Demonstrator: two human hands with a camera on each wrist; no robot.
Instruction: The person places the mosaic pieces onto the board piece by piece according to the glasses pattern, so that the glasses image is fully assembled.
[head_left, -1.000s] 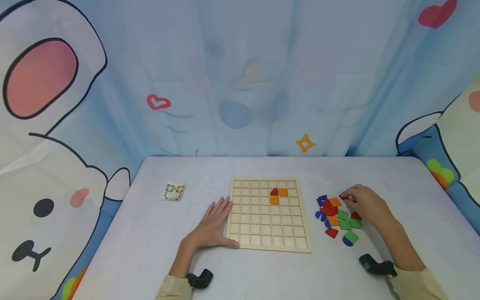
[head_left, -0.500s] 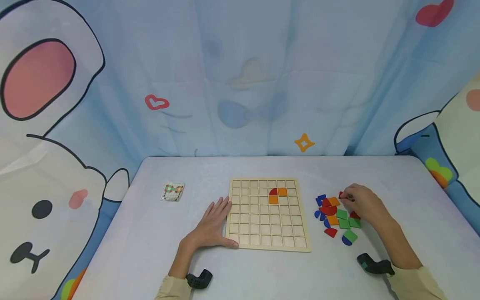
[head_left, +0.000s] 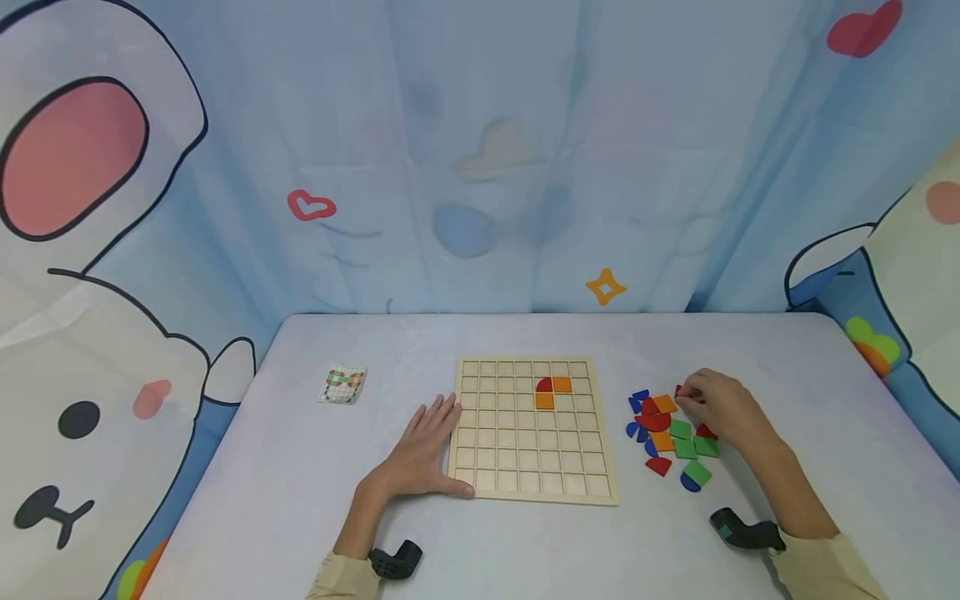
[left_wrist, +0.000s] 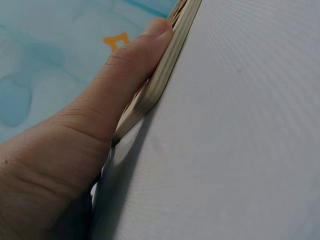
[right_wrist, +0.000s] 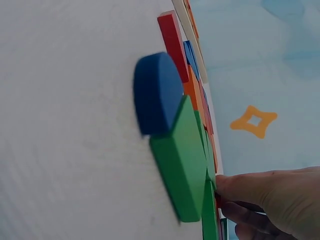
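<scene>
My left hand (head_left: 420,458) lies with straight, spread fingers along the left edge of a wooden grid board (head_left: 517,460). Its thumb rests on the near-left corner, seen in the left wrist view beside the board's side (left_wrist: 167,65). Inside the grid sit a red quarter-round piece (head_left: 544,385) and two orange squares, one being the orange square (head_left: 562,384). At the right, my right hand (head_left: 727,408) pinches a small red piece (head_left: 678,389), mostly hidden by the fingertips, at the far side of a loose pile of coloured pieces.
The pile holds several green squares (head_left: 684,448), red pieces (head_left: 658,466), orange pieces (head_left: 661,442) and blue pieces (head_left: 690,482). A small pattern card (head_left: 342,384) lies on the white table (head_left: 300,517), left of the board. A blue printed curtain (head_left: 480,167) hangs behind.
The right hand stays over the far side of the pile, its fingers shifting slightly around the red piece. The left hand holds its place. The head view shifts slightly.
</scene>
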